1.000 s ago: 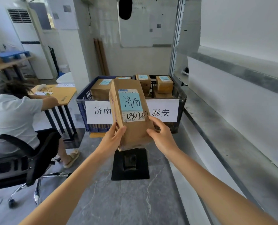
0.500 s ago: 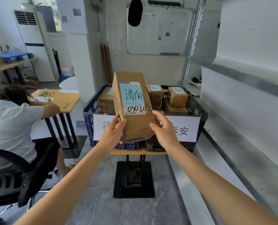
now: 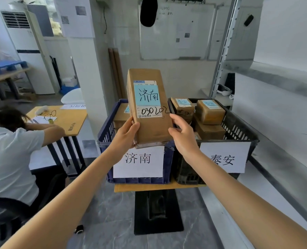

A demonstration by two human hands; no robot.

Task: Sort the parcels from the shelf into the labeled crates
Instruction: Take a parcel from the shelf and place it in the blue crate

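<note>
I hold a tall brown cardboard parcel (image 3: 150, 126) upright, its blue label reading 济南 and "030202" facing me. My left hand (image 3: 125, 134) grips its lower left edge and my right hand (image 3: 182, 136) grips its lower right edge. The parcel hangs just above the front rim of the blue crate (image 3: 168, 164) labeled 济南. To the right stands the black crate (image 3: 238, 130) labeled 泰安, which holds several labeled brown boxes (image 3: 210, 112). Another brown box (image 3: 120, 114) lies in the blue crate, mostly hidden behind the parcel.
Both crates sit on a small wooden table (image 3: 149, 187) with a black pedestal base. A person sits at a desk (image 3: 66, 119) on the left. A grey metal shelf (image 3: 283, 141) runs along the right. A white wall with a whiteboard stands behind the crates.
The crates have come closer and sit lower in view. The parcel, held in both hands as before, now hangs over the blue crate's front rim.
</note>
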